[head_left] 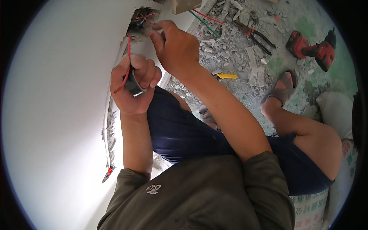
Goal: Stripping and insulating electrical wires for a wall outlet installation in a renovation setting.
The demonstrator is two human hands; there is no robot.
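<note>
My left hand [134,82] is closed around a roll of black electrical tape [135,85]. A red wire [129,46] runs down from the wall opening into the same hand, past the thumb, and its bare copper end [116,91] sticks out at the palm's edge. My right hand [176,46] is at the opening, thumb and forefinger bent toward each other; whatever lies between them is too small to make out. Close to those fingertips, thin red wires [143,17] come out of the rough wall opening [138,26], whose inside is dark.
Broken plaster [222,50] covers the floor on the right. On it lie pliers [253,36], a yellow-handled tool [228,76] and a red cordless drill [314,50]. Green and red wires [207,26] emerge beneath a box [186,5]. A red-tipped wire end [109,173] hangs along the wall groove. Filled sacks [335,111] stand lower right.
</note>
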